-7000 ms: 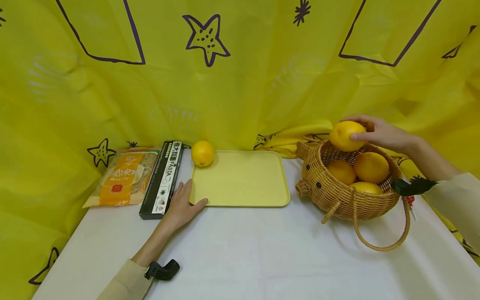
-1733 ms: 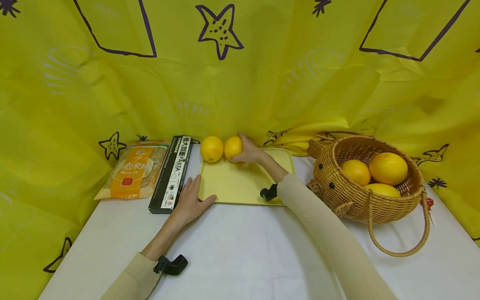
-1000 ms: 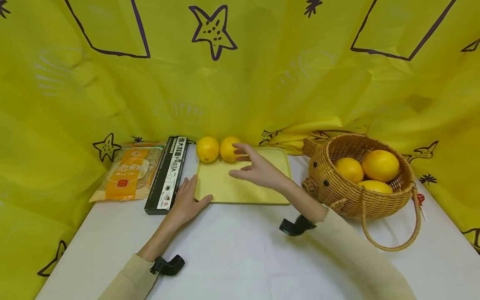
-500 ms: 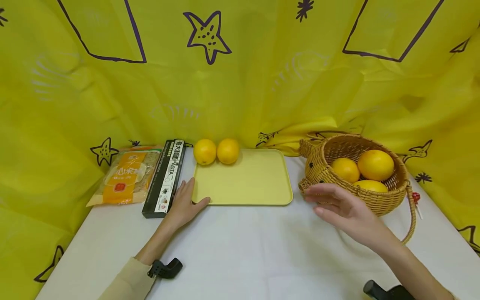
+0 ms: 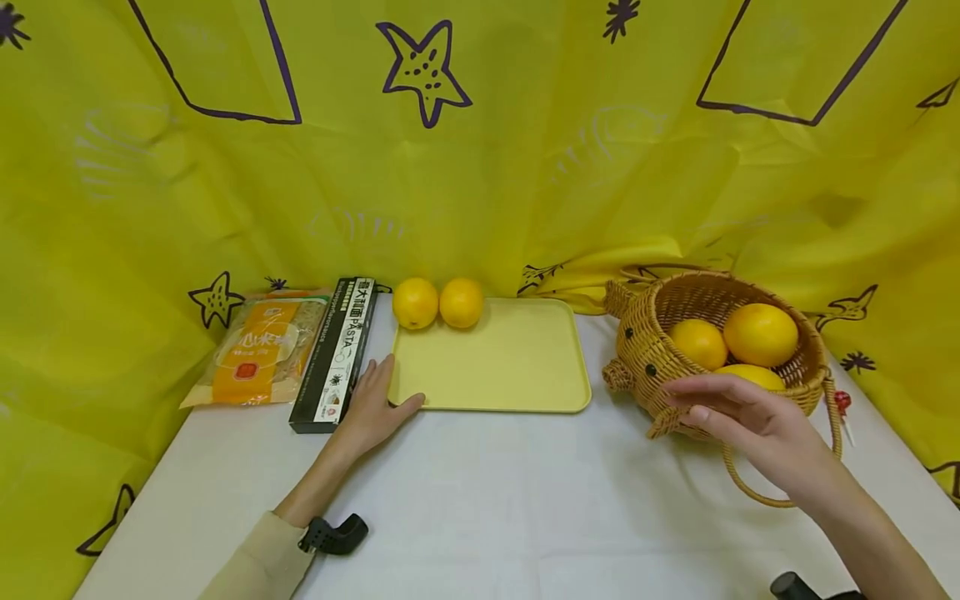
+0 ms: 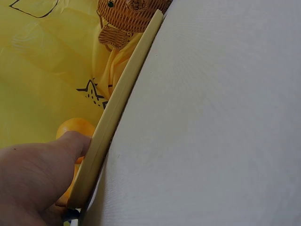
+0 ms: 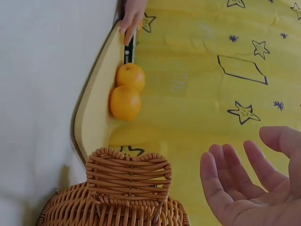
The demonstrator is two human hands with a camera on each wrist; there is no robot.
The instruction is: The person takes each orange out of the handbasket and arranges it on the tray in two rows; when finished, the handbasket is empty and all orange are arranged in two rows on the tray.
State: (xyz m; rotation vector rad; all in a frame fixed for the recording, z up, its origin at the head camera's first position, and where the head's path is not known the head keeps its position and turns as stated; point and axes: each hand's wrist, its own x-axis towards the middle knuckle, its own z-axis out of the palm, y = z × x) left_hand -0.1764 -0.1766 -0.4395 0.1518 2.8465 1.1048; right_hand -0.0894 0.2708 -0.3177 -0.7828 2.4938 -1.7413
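Note:
My left hand (image 5: 375,414) rests at the near left corner of the yellow tray (image 5: 517,367), fingers extended along its side and thumb at its front edge. On the tray's far left corner sit two oranges (image 5: 415,303), side by side. My right hand (image 5: 768,433) holds nothing and hovers in front of the animal-shaped wicker basket (image 5: 693,400), fingers loosely bent with the thumb apart. Inside the basket lie three more round fruits like oranges (image 5: 761,334), the lowest partly hidden by the rim. In the right wrist view the fingers (image 7: 216,188) are spread beside the basket.
A black pasta box (image 5: 333,358) lies left of the tray, close to the left fingers. Farther left is an orange-and-clear food packet (image 5: 258,354). The basket's handle (image 5: 738,483) loops over the white tabletop (image 5: 510,500). A yellow patterned cloth (image 5: 510,167) hangs behind.
My right hand lifted an orange from the basket, set it beside the first on the tray, released it and came back to the basket's front. My left hand stayed at the tray corner.

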